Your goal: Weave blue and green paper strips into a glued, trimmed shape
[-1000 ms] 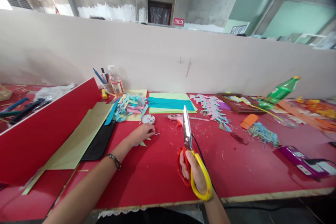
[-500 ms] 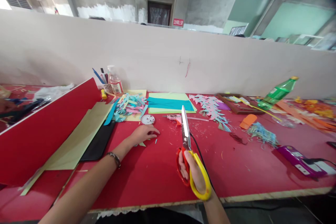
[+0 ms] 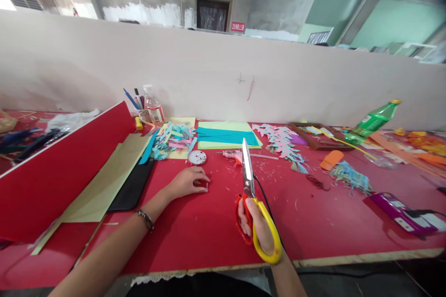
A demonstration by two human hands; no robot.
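My right hand [image 3: 259,227] grips a pair of large scissors [image 3: 248,171] by the red and yellow handles, blades together and pointing away from me. On the red tabletop, my left hand [image 3: 188,182] is curled round paper scraps [image 3: 197,182], a pale green bit showing between thumb and fingers. A thin pale sliver stands at its thumb tip. Just beyond that hand lies a small round white lid [image 3: 197,158] with dark specks. A pink glue gun [image 3: 232,154] rests between this lid and the scissor blades.
Blue strips [image 3: 226,136] lie on pale green paper at the back. Left of them is a heap of paper cuttings [image 3: 172,139]; right, fringed pink strips [image 3: 278,141]. A red divider [image 3: 69,181] borders the left side. A green bottle [image 3: 374,123] and purple power strip [image 3: 402,213] are at right.
My left hand has drawn its thumb and fingers round the green scraps that lay beneath it on the table. The right hand still holds the scissors in the same place.
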